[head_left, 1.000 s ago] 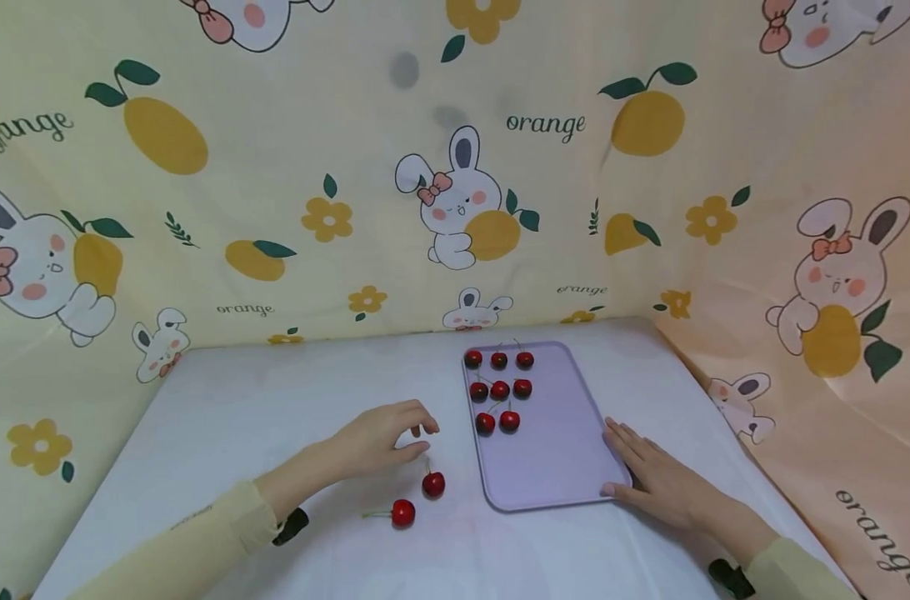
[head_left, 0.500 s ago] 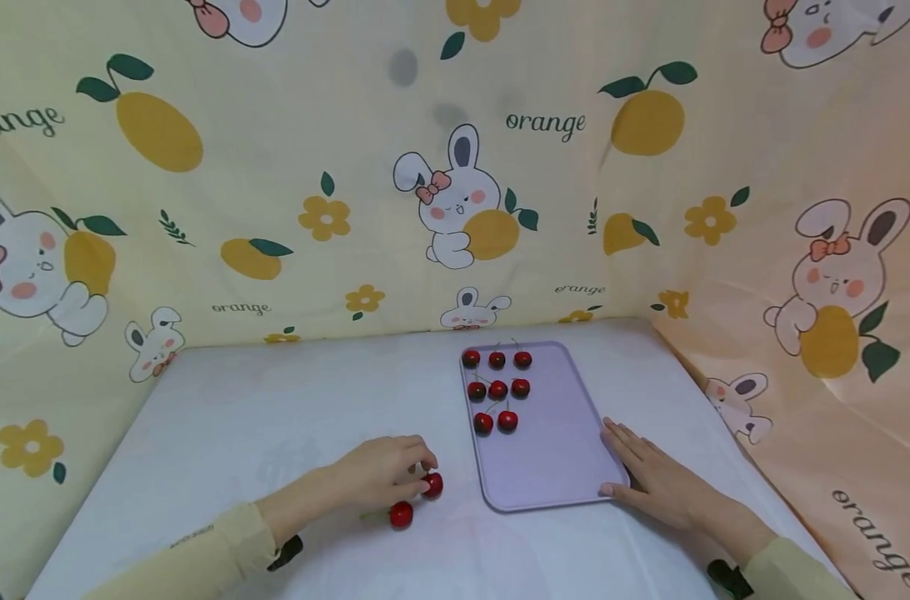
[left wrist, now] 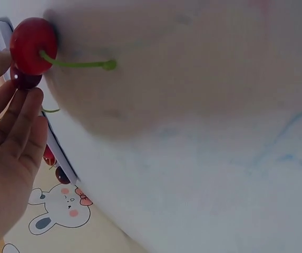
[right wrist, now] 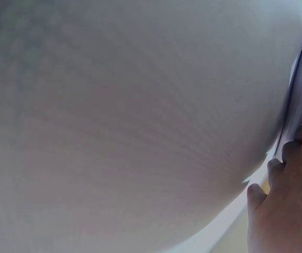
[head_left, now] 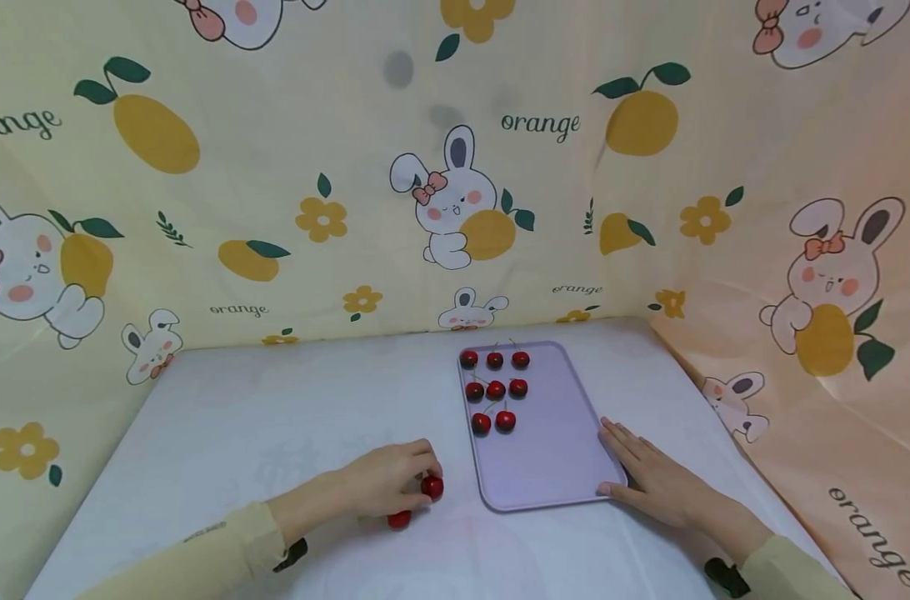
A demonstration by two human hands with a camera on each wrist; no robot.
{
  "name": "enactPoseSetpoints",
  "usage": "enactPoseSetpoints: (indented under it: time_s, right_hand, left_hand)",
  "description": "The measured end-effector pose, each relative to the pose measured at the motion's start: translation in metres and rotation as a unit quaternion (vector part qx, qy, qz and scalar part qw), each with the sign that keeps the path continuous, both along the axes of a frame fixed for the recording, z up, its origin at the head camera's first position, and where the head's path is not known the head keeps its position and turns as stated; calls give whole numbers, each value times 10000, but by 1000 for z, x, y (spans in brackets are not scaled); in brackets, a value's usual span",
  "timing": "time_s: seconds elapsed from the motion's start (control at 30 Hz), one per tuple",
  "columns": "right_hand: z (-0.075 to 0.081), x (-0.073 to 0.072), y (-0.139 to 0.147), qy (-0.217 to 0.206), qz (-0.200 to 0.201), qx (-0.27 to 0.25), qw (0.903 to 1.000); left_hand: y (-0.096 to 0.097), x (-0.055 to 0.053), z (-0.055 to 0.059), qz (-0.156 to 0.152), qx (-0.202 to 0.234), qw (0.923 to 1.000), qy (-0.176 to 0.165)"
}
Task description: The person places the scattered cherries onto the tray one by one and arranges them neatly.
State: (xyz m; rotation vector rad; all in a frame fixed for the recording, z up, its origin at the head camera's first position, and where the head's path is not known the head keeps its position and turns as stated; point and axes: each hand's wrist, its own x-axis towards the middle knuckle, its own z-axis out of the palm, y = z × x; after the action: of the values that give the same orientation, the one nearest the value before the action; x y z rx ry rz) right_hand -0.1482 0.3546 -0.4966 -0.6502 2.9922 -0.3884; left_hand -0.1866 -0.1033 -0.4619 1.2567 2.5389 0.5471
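My left hand (head_left: 390, 481) is low over the table, its thumb and fingers around a dark red cherry (head_left: 432, 487), pinching it. In the left wrist view this cherry (left wrist: 26, 79) shows between thumb and fingertips, partly behind a nearer red cherry (left wrist: 33, 46) with a green stem. That nearer cherry (head_left: 399, 520) lies on the table beside the hand, partly covered by it in the head view. My right hand (head_left: 653, 482) rests with straight fingers along the right edge of a lilac tray (head_left: 556, 454), thumb near its lower right corner.
Several cherries (head_left: 496, 390) with stems sit in rows on the tray's upper left part. A white cloth covers the table (head_left: 290, 400). Behind and at the right hangs a printed curtain (head_left: 312, 125) with rabbits and oranges.
My left hand has come down and closed its fingers around the cherry nearer the tray. The right hand stays at the tray's edge. The head view has shifted slightly.
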Motion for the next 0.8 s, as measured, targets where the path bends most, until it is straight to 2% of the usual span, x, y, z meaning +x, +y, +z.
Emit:
enactPoseSetpoints:
  time_s: [0.3, 0.8]
  right_hand:
    - [-4, -1, 0, -121, -75, -3, 9999]
    - [-3, -1, 1, -114, -77, 29, 9999]
  left_hand:
    - [2, 0, -8, -9, 75, 9999, -108]
    - [3, 1, -7, 49, 244, 9995, -179]
